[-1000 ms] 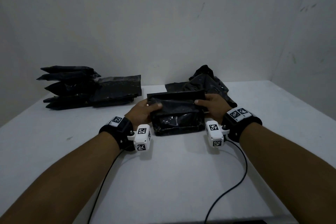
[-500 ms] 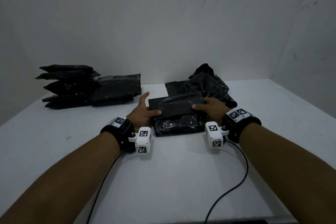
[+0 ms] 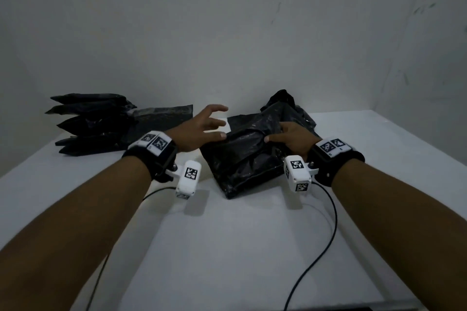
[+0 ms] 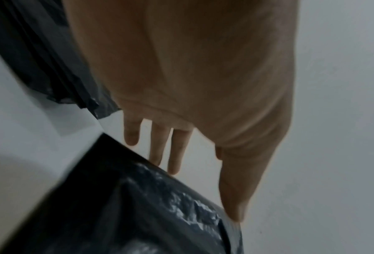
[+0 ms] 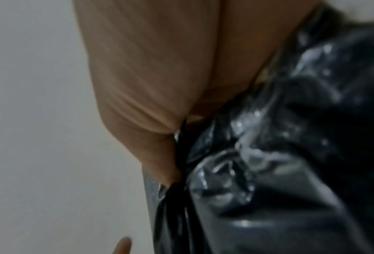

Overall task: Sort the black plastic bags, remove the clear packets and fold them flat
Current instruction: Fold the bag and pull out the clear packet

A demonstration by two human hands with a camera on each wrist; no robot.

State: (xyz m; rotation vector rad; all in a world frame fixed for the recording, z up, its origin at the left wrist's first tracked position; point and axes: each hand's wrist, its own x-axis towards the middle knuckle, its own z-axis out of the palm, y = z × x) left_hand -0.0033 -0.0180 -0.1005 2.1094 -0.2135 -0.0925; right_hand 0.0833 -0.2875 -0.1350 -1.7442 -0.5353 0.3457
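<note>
Black bag [image 3: 242, 159] seemingly gripped by right hand [image 3: 293, 137].

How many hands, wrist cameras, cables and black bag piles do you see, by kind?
Hands: 2, left hand, right hand gripping a bag
Wrist cameras: 2
Cables: 2
Bag piles: 2
Total: 8

Two hands [image 3: 199, 129] [image 3: 293, 137], one counter [image 3: 227, 247]. At left, about five stacked black bags [image 3: 88, 124] and one flat bag [image 3: 161, 118]. At centre, one folded bag [image 3: 242, 159]; the heap [image 3: 285, 113] behind it defies counting.
</note>
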